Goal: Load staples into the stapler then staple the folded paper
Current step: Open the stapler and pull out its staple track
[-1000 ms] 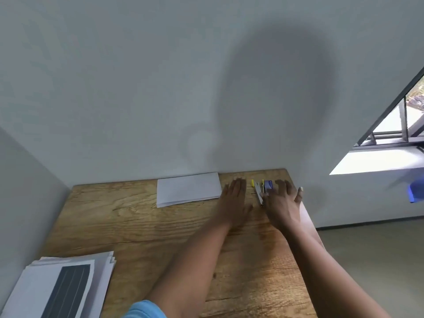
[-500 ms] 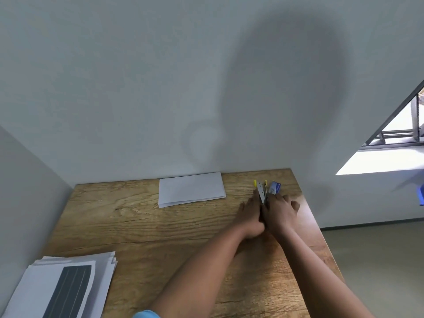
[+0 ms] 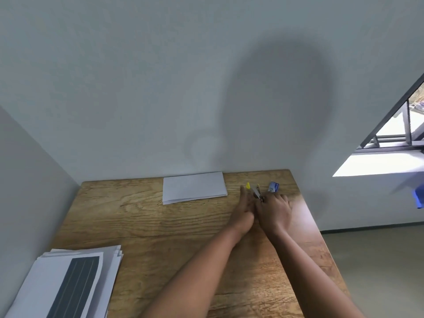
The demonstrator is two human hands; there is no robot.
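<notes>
A small yellow and silver stapler (image 3: pixel 255 191) lies near the far right of the wooden table (image 3: pixel 137 226), its near end hidden between my hands. My left hand (image 3: pixel 244 212) lies against its left side and my right hand (image 3: pixel 274 211) closes over its right side; both seem to hold it, though the fingers are mostly hidden. A small blue staple box (image 3: pixel 273 187) sits just right of the stapler, beyond my right fingertips. The folded white paper (image 3: pixel 193 187) lies flat by the wall, left of my hands.
A stack of white sheets with a dark striped print (image 3: pixel 68 285) lies at the table's near left corner. Walls bound the table at the back and left. The right table edge drops to the floor; a window (image 3: pixel 394 134) is at the right.
Both hands drew back from flat reaching at the far edge and came together around the stapler. The blue staple box, earlier under my right fingers, now lies uncovered.
</notes>
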